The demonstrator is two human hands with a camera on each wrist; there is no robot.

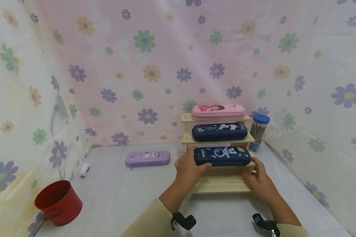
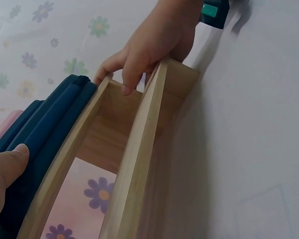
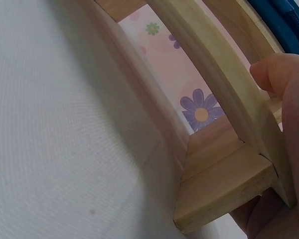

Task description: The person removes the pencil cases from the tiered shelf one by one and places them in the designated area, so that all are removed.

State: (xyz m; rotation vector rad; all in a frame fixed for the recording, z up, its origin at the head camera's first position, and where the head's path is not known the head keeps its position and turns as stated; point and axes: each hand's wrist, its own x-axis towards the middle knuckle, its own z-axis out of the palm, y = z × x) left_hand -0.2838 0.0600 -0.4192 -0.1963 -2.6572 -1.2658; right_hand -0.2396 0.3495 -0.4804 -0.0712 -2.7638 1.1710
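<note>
A stepped wooden shelf (image 1: 221,185) stands on the table with a pencil case on each of its upper three tiers. The lowest of these is a navy space pencil case (image 1: 222,156) with an astronaut print. My left hand (image 1: 188,166) grips its left end, thumb along the front; in the left wrist view that thumb presses the case's side (image 2: 50,132). At the shelf's right end my right hand (image 1: 262,182) holds the wooden frame, its thumb near the bottom tier (image 3: 224,89). Above sit a navy panda pencil case (image 1: 219,132) and a pink pencil case (image 1: 218,112).
A purple pencil case (image 1: 147,158) lies left of the shelf. Further left are a small white stapler-like object (image 1: 84,170) and a red bucket (image 1: 58,203). Behind the shelf's right end stands a blue-lidded tub of pencils (image 1: 258,131). Flowered cloth (image 1: 148,79) encloses the table.
</note>
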